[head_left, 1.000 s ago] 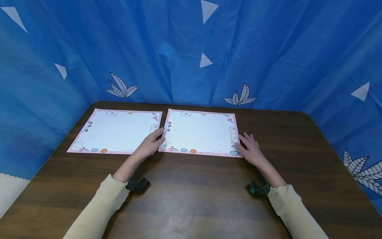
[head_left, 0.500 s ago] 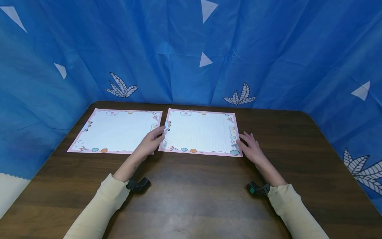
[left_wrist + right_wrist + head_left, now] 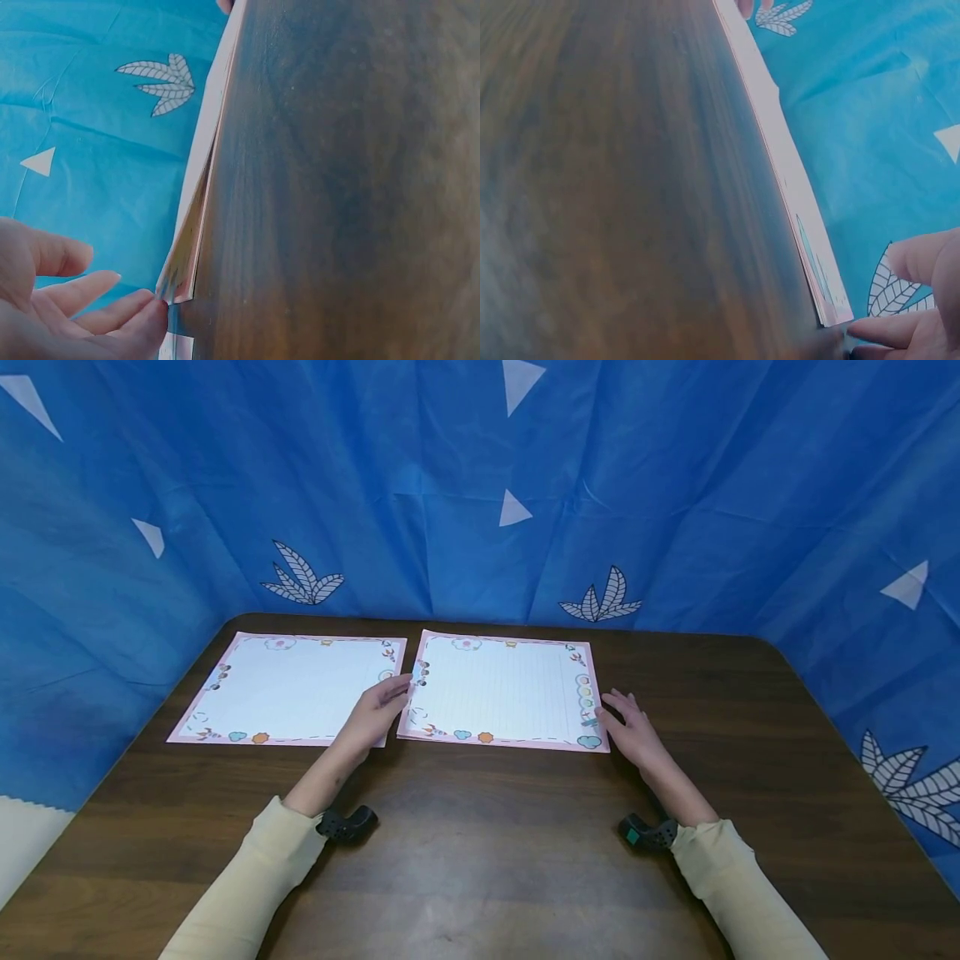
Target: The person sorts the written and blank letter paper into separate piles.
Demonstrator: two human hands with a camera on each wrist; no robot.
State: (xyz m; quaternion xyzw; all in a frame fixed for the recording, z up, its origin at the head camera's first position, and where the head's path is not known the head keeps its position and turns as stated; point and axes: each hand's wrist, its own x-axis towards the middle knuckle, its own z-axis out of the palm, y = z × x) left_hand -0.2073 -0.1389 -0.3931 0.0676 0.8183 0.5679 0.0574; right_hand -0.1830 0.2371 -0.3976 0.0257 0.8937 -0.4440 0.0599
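On the brown table lies a stack of lined paper sheets (image 3: 495, 693) with a pink, cartoon-trimmed border. My left hand (image 3: 375, 714) reaches to its left side. In the left wrist view, the fingertips (image 3: 157, 311) touch the edge of the upper paper (image 3: 196, 180), which bows up and leaves a gap above the sheets beneath; the thumb stands apart. At the opposite side, my right hand (image 3: 632, 732) has its fingers (image 3: 877, 328) right at the stack's corner, thumb held away. Layered edges of the paper show in the right wrist view.
A second sheet (image 3: 300, 689) with the same border lies flat to the left, partly behind the left hand. A blue patterned curtain (image 3: 420, 485) hangs behind the table (image 3: 480, 843). Each wrist wears a black device (image 3: 348, 825).
The stack's left edge has risen slightly at the left fingertips, and the left fingers have shifted a little up and away. The right hand has barely moved.
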